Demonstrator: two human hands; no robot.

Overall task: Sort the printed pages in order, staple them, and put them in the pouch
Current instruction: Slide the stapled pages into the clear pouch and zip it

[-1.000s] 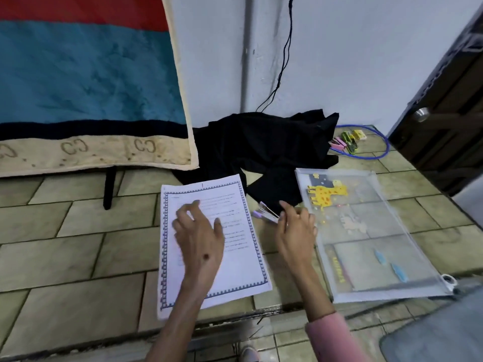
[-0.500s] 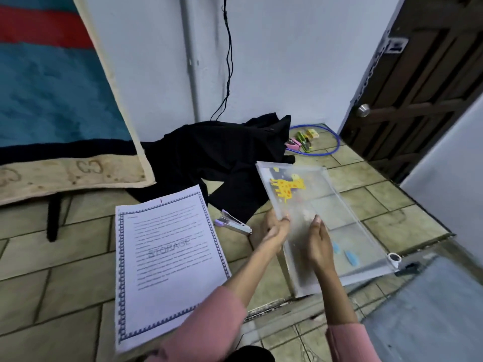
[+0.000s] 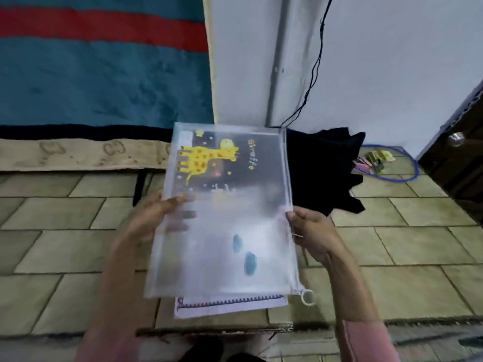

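I hold a clear zip pouch (image 3: 224, 231) with a yellow giraffe print up in front of me, above the tiled surface. My left hand (image 3: 149, 218) grips its left edge, with fingers showing through the plastic. My right hand (image 3: 311, 233) pinches its right edge along the zipper, whose ring pull (image 3: 306, 297) hangs at the bottom right corner. The printed pages (image 3: 230, 305) with a patterned border lie under the pouch; only their lower edge shows. The stapler is hidden.
A black cloth (image 3: 324, 168) lies behind the pouch against the wall. A blue loop with small coloured clips (image 3: 376, 160) sits at the back right. A blue and red blanket (image 3: 99, 74) hangs at the left. A dark door (image 3: 460, 142) stands at the right.
Both hands have lifted the pouch from the right of the tiled surface and brought it to the centre, over the printed pages. The view has swung left.
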